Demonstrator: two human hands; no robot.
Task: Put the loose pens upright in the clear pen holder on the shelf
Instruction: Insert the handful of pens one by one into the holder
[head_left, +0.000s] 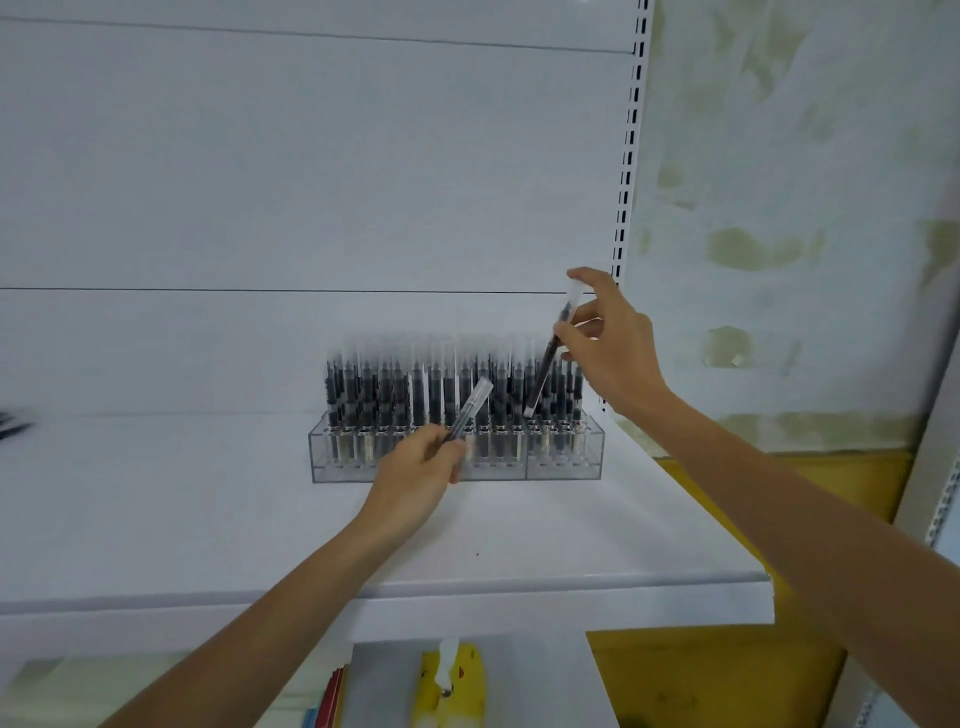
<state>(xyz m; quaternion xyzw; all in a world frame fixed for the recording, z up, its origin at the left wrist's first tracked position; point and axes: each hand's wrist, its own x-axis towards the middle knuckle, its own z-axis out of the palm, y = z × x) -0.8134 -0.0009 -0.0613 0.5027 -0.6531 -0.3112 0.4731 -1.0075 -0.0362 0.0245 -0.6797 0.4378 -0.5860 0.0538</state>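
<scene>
White shelf (208, 519); clear pen holder (332, 462) far-centre, nearly full. Right grip (618, 348) pinches pen (545, 364) by upper barrel, lower end at holder's right. Left grip (415, 478) holds second pen (470, 408), tilted. Likely light, stiff, slick; hold high.

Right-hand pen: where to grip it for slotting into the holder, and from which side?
Pinch the right-hand pen on its upper barrel, below the clear cap, from the right, as the right hand does. Its lower end slants down among the pen holder's packed pens, so keep that end free.
</scene>
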